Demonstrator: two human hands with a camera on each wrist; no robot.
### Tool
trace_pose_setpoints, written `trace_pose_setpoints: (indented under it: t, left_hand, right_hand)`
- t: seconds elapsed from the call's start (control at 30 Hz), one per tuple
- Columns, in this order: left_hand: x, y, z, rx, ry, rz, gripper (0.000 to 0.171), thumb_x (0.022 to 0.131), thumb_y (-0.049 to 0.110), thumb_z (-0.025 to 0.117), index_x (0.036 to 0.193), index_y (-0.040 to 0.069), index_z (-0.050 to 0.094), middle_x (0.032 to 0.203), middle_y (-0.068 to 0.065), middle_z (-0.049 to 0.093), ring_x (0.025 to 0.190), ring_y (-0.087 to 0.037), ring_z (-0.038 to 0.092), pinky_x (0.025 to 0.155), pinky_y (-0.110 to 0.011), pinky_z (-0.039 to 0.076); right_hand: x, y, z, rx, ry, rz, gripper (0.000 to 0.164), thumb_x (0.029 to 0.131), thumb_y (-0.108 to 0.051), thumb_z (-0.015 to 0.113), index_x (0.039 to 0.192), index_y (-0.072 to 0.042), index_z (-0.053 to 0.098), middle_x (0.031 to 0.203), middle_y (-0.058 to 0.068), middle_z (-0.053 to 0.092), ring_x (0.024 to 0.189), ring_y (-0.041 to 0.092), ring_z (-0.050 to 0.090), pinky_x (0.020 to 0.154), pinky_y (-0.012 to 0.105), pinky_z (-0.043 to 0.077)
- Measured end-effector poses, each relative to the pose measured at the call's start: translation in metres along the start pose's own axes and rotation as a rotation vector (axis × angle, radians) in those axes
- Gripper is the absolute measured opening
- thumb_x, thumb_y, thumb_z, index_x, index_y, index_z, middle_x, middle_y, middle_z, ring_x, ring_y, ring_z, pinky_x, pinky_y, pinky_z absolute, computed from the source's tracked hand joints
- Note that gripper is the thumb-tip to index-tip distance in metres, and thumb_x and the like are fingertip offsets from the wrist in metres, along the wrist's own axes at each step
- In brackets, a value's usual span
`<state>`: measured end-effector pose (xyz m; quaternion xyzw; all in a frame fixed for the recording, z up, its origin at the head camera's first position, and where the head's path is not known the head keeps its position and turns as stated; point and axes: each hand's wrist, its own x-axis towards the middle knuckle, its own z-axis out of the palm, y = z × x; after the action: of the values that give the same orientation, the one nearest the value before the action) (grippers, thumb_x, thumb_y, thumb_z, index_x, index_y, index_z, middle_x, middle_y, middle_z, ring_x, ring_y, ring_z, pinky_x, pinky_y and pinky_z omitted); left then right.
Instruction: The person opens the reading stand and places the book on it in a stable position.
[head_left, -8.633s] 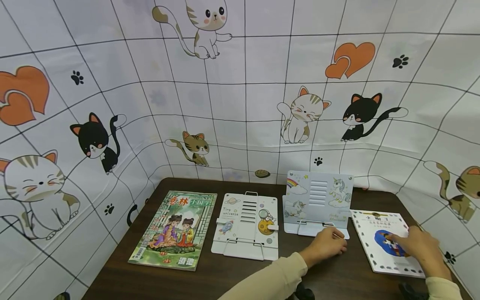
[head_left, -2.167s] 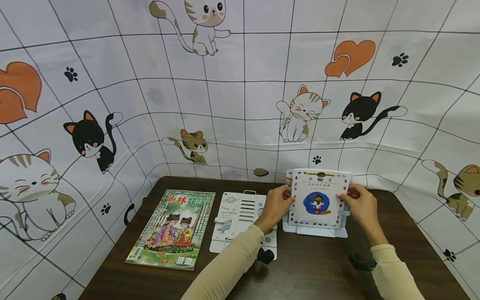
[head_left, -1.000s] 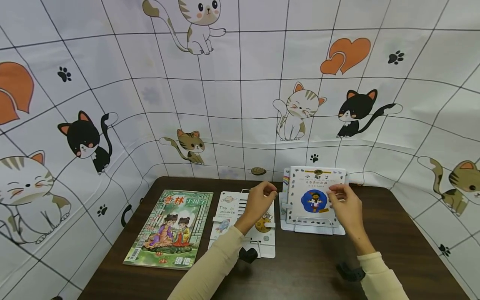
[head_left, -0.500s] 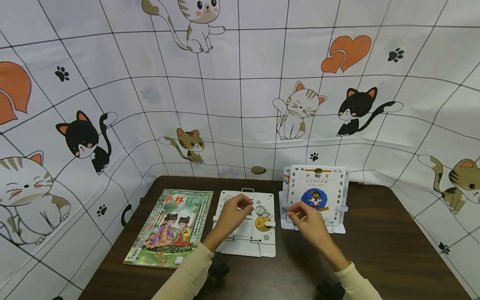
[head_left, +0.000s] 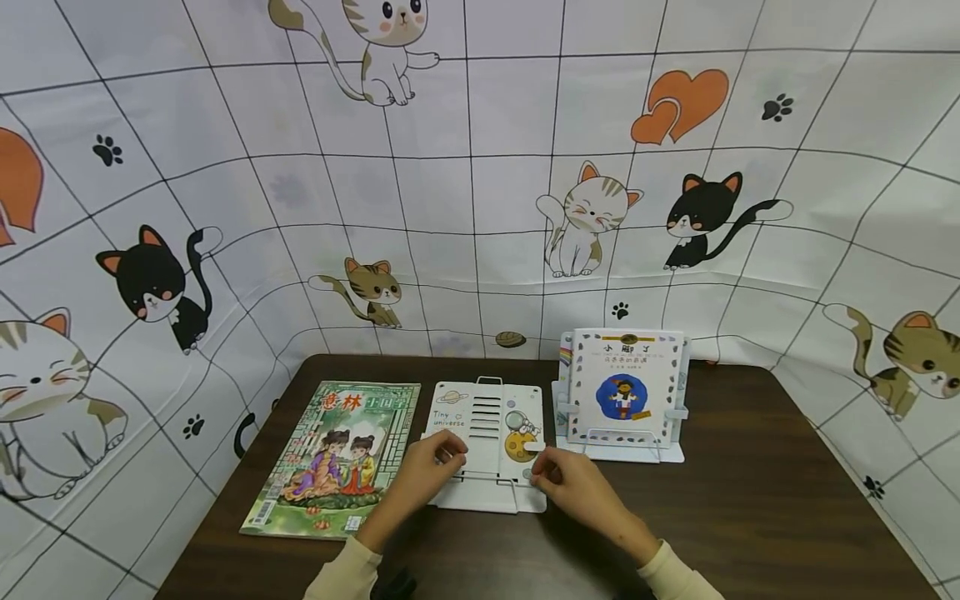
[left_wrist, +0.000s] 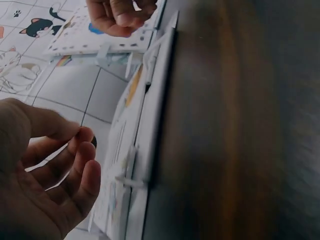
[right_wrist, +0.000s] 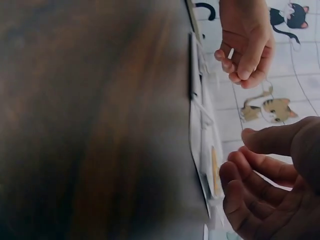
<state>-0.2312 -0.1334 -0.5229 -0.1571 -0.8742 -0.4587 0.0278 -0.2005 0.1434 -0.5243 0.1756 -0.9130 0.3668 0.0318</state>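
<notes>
To the right of the right hand (head_left: 581, 492), broad room over the dark wood surface (head_left: 757, 475), out to its slanting right edge. Nearer than both sets of fingers, more dark wood down to the bottom of the head view. Tighter to the left of the left hand (head_left: 420, 471), with the green illustrated magazine (head_left: 341, 450) just beside, its lower right corner partly behind the wrist. Well beyond the fingers, the rear edge, close to the cat-print fabric (head_left: 450, 192).

Only in the head view: the magazine and the slotted face of the white "Tiny universe" book stand (head_left: 486, 454). In both wrist views, that stand edge-on, with a clearer look at the fingers. On the left, loosely bent fingers, thumb tip up against the index finger. On the right, bent fingers with a narrow gap to the thumb.

"Tiny universe" stand between the two hands: left fingers over its left side, apart from it in the left wrist view; right fingers at its lower right side, contact impossible to tell. Beyond and right of the right fingers, the white picture book (head_left: 626, 387), leaning upright on the second book stand (head_left: 626, 454).
</notes>
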Motion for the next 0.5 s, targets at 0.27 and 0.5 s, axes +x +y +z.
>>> trace_pose_setpoints:
  t: [0.27, 0.5]
  left_hand:
    - [-0.023, -0.009, -0.010, 0.116, -0.128, 0.071, 0.014, 0.089, 0.004, 0.080, 0.102, 0.005, 0.073, 0.092, -0.003, 0.068, 0.073, -0.004, 0.054, 0.066, -0.023, 0.048]
    - [-0.030, -0.018, -0.010, 0.111, -0.144, 0.030, 0.030, 0.083, 0.007, 0.088, 0.105, 0.005, 0.068, 0.098, -0.004, 0.053, 0.074, -0.004, 0.051, 0.066, -0.021, 0.046]
  right_hand:
    - [-0.006, -0.002, 0.010, -0.033, -0.103, -0.016, 0.016, 0.090, -0.022, 0.086, 0.094, -0.016, 0.071, 0.078, -0.011, 0.068, 0.068, -0.003, 0.056, 0.062, 0.023, 0.048]
    - [-0.004, -0.002, 0.013, -0.066, -0.131, 0.007, 0.019, 0.089, -0.027, 0.087, 0.092, -0.018, 0.071, 0.079, -0.011, 0.066, 0.069, -0.001, 0.055, 0.064, 0.026, 0.047]
